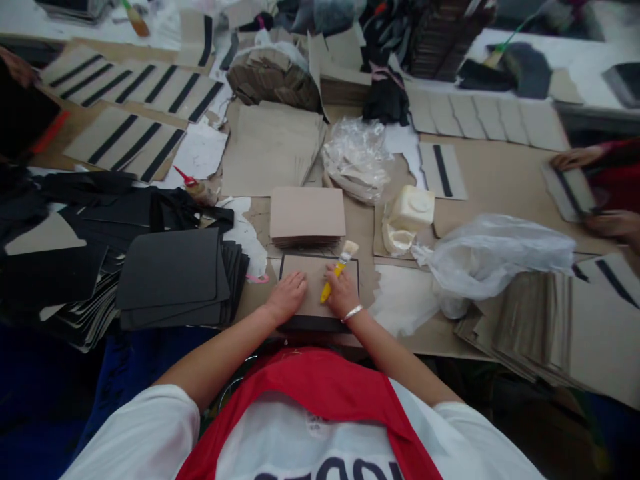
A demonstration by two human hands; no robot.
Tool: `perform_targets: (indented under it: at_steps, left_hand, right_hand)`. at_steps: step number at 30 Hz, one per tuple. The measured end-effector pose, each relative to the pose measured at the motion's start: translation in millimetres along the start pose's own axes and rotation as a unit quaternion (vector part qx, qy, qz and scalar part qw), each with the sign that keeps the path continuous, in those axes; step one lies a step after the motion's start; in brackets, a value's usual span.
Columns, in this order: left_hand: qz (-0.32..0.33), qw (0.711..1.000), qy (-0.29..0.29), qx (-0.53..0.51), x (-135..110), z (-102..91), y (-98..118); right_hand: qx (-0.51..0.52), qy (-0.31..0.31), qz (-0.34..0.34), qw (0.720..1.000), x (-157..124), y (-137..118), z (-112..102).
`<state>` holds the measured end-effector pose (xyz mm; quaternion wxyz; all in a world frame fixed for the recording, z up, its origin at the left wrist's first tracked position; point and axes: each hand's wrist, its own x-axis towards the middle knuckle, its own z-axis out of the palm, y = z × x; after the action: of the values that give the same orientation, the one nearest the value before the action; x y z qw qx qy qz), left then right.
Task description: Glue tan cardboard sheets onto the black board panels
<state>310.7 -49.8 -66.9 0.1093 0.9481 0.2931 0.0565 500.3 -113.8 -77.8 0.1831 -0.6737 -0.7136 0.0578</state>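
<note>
Left hand (289, 293) rests flattened on probably stiff, light cardboard (314, 283), best lifted edgewise; right hand (342, 292) curls around a paintbrush (339, 270).

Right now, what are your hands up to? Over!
Left hand on board. Right hand gripping brush, bristles pointing away. Stack just beyond board. Over.

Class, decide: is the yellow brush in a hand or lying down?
In a hand: the right hand holds the brush by its yellow handle, bristles pointing forward.
</note>
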Motion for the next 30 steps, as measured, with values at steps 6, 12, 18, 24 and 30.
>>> perform_targets:
  at_steps: [6, 12, 18, 24, 30]
  left_hand:
    - [-0.084, 0.994, 0.062, 0.017, 5, 19.2, 4]
    - [-0.084, 0.996, 0.025, 0.02, 0, 13.0, 8]
    - [0.084, 0.996, 0.01, -0.027, -8, 15.4, 21]
    - [0.086, 0.995, 0.025, -0.037, -8, 18.8, 19]
    - [0.079, 0.995, 0.058, -0.031, -9, 18.2, 19]
  right_hand:
    - [0.047, 0.034, -0.014, 0.998, 17, 1, 21]
    - [0.06, 0.038, 0.088, 0.994, -4, 34, -45]
    - [0.422, 0.04, 0.282, 0.861, 46, -23, -68]
    - [0.52, -0.001, 0.343, 0.782, 81, -53, -22]
    - [0.477, 0.058, 0.412, 0.774, 32, 9, -45]
